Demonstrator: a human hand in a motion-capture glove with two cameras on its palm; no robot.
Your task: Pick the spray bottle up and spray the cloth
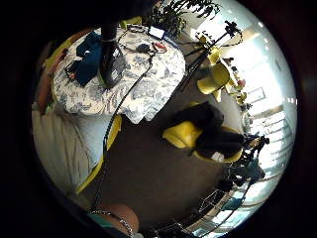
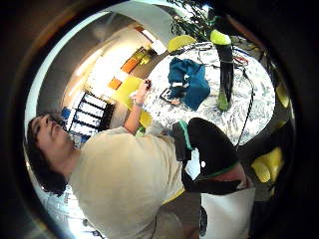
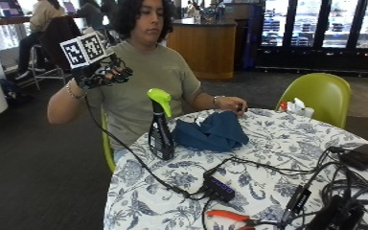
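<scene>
Floral-clothed table (image 3: 286, 143) fills the lower right; spray bottle (image 3: 160, 127) stands upright at centre beside crumpled blue cloth (image 3: 211, 132). Gloved right hand (image 3: 104, 72), upper left, hangs raised, fingers loosely curled, holding nothing.

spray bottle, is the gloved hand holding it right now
No. In the outside view the spray bottle stands upright on the table beside the blue cloth, while the gloved right hand is raised at shoulder height, holding nothing.
</scene>
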